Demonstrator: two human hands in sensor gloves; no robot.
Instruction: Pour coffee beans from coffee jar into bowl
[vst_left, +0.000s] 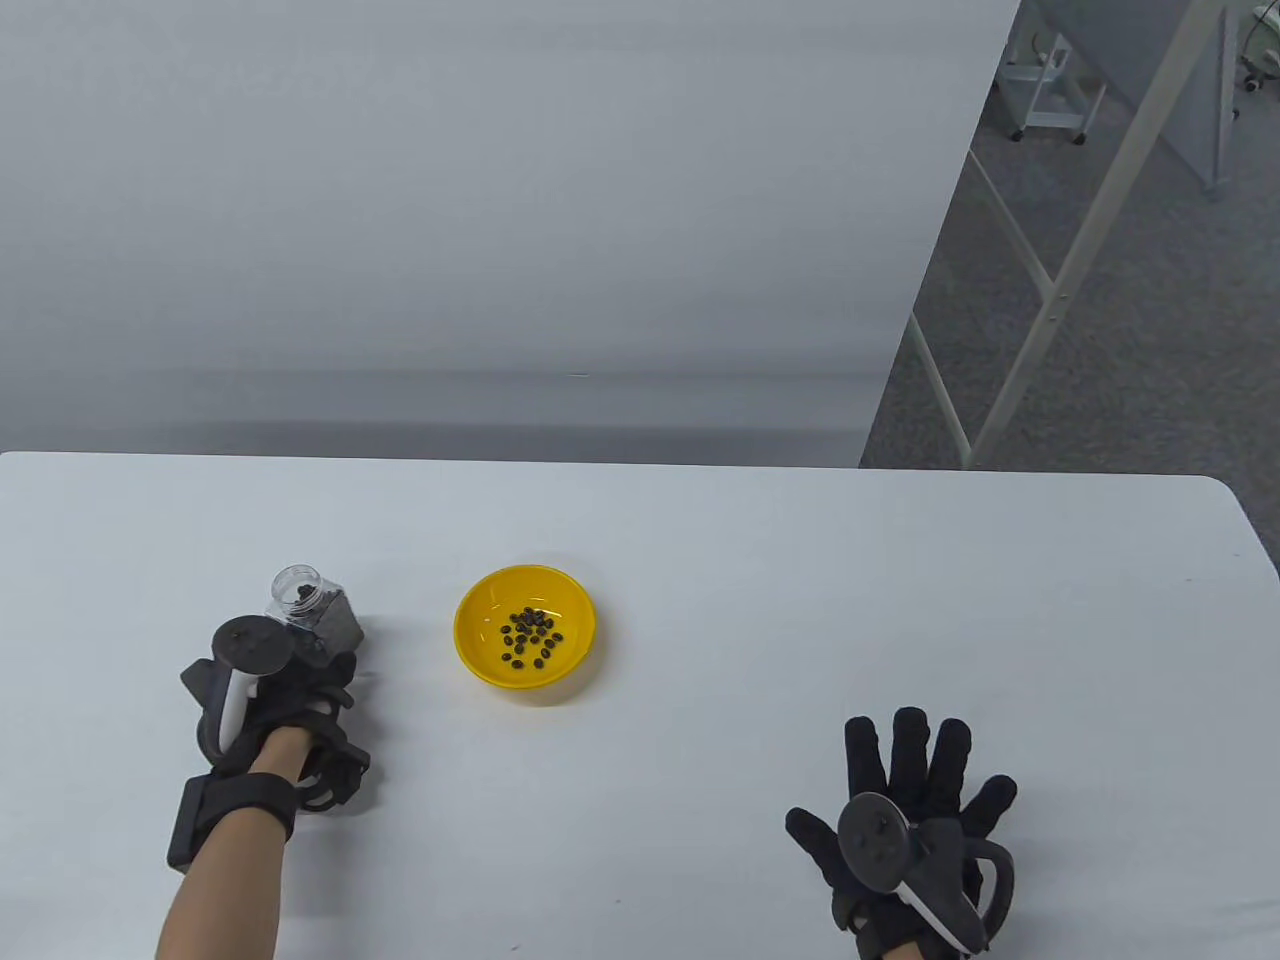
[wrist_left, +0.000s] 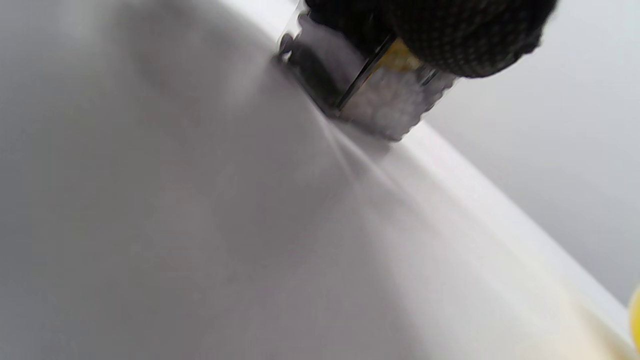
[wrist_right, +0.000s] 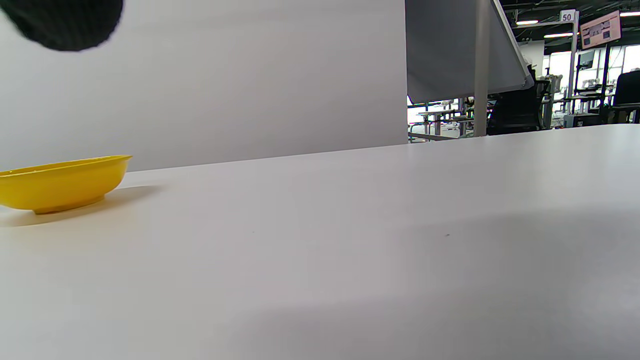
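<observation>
A yellow bowl (vst_left: 525, 627) with several coffee beans (vst_left: 530, 637) in it sits on the white table; its side shows in the right wrist view (wrist_right: 60, 182). My left hand (vst_left: 300, 690) grips a clear coffee jar (vst_left: 310, 605) left of the bowl. The jar is open-mouthed, holds a few dark beans and stands at the table surface; in the left wrist view its base (wrist_left: 370, 95) meets the table under my fingers (wrist_left: 450, 35). My right hand (vst_left: 915, 800) rests flat on the table at the front right, fingers spread, holding nothing.
The white table (vst_left: 700, 520) ends at a rounded corner on the right. A grey wall panel stands behind it. Metal frame legs (vst_left: 1060, 280) stand on carpet beyond the right edge.
</observation>
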